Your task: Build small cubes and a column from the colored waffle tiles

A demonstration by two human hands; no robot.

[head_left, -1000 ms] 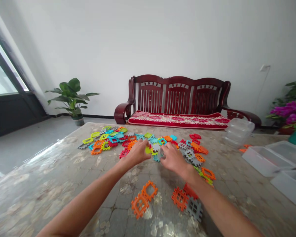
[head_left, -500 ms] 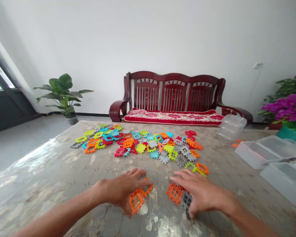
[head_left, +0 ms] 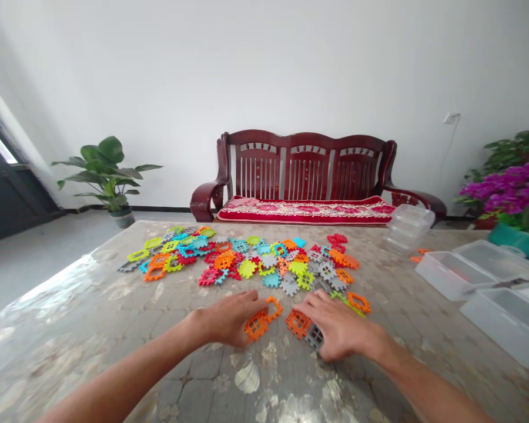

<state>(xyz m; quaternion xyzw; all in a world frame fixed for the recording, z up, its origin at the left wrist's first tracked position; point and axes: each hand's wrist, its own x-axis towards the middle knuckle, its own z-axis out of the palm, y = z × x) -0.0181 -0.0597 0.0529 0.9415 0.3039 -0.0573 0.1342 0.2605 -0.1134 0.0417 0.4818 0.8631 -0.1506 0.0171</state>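
My left hand [head_left: 231, 317] curls around an orange interlocking plastic tile [head_left: 256, 326] with a window-like grid. Its fingers also touch an orange frame-shaped tile [head_left: 275, 308]. Opposite it, my right hand [head_left: 341, 329] is closed over a grey window-grid tile [head_left: 314, 336]. Beside that tile, under the fingertips, sits another orange grid tile [head_left: 297, 323]. A small gap separates the two groups of tiles. The fingers partly cover the tiles, and how firmly they are gripped is hard to see.
Ahead of my hands spreads a pile of colourful interlocking tiles [head_left: 271, 279] on the patterned tablecloth [head_left: 194, 382]. At the right stand clear plastic boxes [head_left: 502, 323] and stacked clear containers [head_left: 408, 226]. Behind the table are a wooden bench [head_left: 306, 170] and a potted plant [head_left: 110, 176].
Both hands have moved forward across the table with their tiles and come closer together. The fingers have drawn in around the tiles. The view has shifted slightly.
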